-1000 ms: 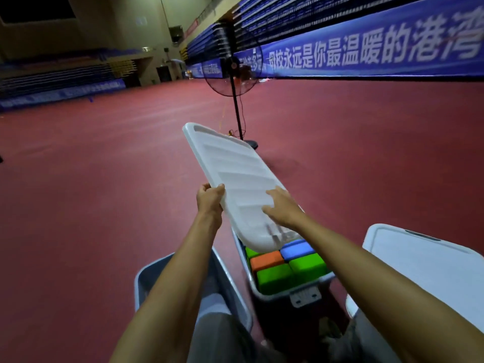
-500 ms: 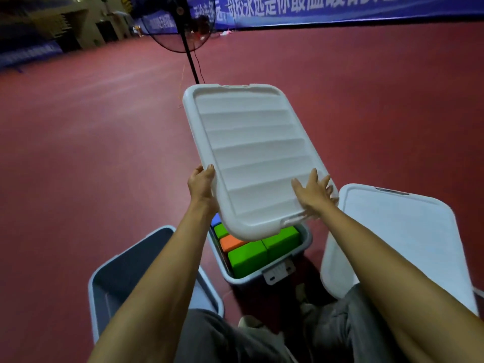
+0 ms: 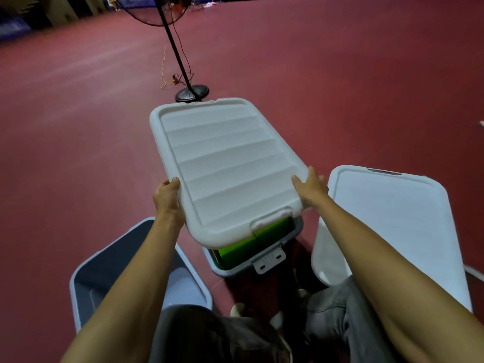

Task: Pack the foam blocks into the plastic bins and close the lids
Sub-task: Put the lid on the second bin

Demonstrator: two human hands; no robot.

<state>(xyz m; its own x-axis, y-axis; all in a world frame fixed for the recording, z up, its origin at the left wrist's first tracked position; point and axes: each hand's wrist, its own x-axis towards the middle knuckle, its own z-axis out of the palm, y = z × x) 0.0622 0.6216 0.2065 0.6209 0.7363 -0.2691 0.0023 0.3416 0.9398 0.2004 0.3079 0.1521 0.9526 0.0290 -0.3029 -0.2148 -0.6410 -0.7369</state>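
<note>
Gripping one lid (image 3: pixel 225 166), the left hand (image 3: pixel 167 197) and right hand (image 3: pixel 311 191) hold it over one bin (image 3: pixel 293 233) showing two green blocks (image 3: pixel 235 251).

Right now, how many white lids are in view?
2. The held lid, gripped by the left hand and right hand, hangs over the block-filled bin; the second lid lies to its right.

white lid (image 3: pixel 225 163) tilted over block-filled bin (image 3: pixel 297 229)

lid (image 3: pixel 227 166) over bin (image 3: pixel 297 226), narrow gap nr front
</note>
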